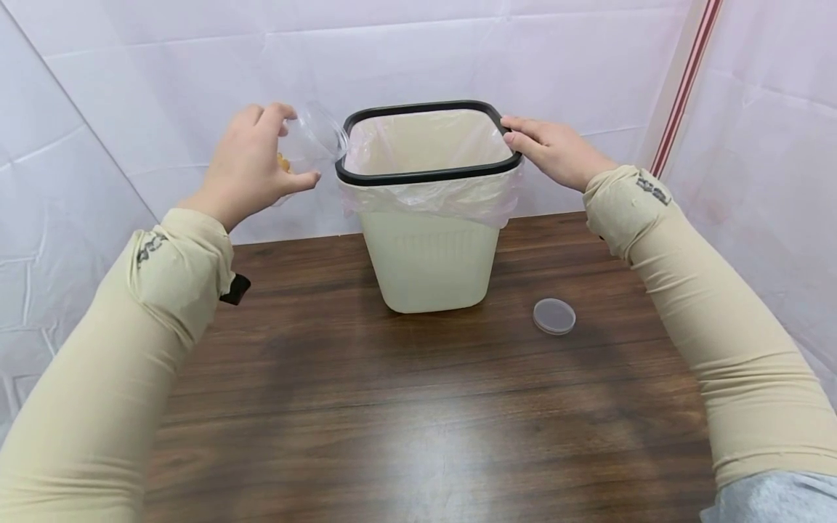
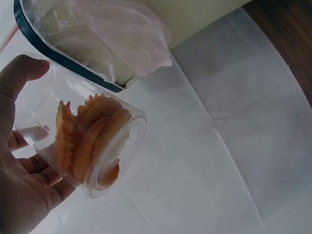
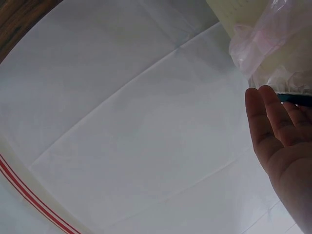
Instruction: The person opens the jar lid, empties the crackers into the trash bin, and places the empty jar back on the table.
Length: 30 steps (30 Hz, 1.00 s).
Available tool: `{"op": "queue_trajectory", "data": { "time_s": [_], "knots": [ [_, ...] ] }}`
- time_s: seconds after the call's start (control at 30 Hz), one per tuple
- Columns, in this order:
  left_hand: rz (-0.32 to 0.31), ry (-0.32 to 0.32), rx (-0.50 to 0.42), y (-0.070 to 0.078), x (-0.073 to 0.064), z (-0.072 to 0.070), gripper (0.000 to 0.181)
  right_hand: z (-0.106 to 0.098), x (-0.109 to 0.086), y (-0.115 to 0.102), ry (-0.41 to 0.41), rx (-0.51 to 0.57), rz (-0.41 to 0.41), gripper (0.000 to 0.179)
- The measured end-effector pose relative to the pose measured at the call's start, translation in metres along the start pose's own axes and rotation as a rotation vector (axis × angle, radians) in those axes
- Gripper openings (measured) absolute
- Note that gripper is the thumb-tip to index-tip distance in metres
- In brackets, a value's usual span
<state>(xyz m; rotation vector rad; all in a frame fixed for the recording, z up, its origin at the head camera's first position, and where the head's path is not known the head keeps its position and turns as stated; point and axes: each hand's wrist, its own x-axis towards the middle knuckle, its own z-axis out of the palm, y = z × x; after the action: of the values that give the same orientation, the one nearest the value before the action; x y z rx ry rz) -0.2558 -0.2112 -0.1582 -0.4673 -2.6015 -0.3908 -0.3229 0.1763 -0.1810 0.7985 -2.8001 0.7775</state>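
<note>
My left hand [image 1: 245, 163] grips a clear plastic jar [image 1: 312, 138] between thumb and fingers, tipped on its side. Its mouth faces the left edge of a cream trash bin [image 1: 431, 261]. Inside the jar, in the left wrist view, lie several orange-brown pieces [image 2: 90, 139], some with jagged edges, gathered toward the base. The bin has a black rim ring [image 1: 425, 179] and a thin, pinkish see-through liner [image 1: 445, 200] folded over its outside. On the opposite side, my right hand [image 1: 556, 151] rests its extended fingers against the rim's right corner.
A round clear lid [image 1: 554, 317] lies on the dark wooden table [image 1: 405, 407], to the right of the bin. White sheeting [image 1: 418, 58] hangs close behind and at both sides, with a red-striped band [image 1: 686, 94] at the right.
</note>
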Motion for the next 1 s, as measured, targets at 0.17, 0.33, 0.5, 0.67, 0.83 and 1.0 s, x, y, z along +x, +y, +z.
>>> {"op": "queue_trajectory", "data": {
  "time_s": [0.17, 0.33, 0.5, 0.67, 0.83, 1.0],
  "knots": [
    [0.022, 0.003, 0.025, 0.002, 0.002, -0.003, 0.071, 0.000, 0.001, -0.001, 0.005, -0.004, -0.006, 0.057],
    [0.052, 0.008, 0.055, 0.002, 0.004, -0.005, 0.071, 0.001, 0.001, -0.001, 0.003, 0.001, -0.003, 0.057],
    [0.059, -0.009, 0.083, 0.002, 0.006, -0.008, 0.072, 0.002, 0.001, -0.001, 0.006, 0.004, -0.004, 0.058],
    [0.059, -0.034, 0.116, 0.003, 0.008, -0.010, 0.073, 0.002, 0.001, -0.002, 0.013, 0.003, -0.002, 0.057],
    [0.065, -0.042, 0.134, 0.003, 0.009, -0.012, 0.073, 0.002, 0.001, -0.003, 0.012, 0.009, 0.006, 0.057],
    [0.080, -0.047, 0.147, 0.004, 0.011, -0.014, 0.073, 0.002, 0.001, -0.003, 0.017, 0.008, 0.008, 0.057]
  ]
}}
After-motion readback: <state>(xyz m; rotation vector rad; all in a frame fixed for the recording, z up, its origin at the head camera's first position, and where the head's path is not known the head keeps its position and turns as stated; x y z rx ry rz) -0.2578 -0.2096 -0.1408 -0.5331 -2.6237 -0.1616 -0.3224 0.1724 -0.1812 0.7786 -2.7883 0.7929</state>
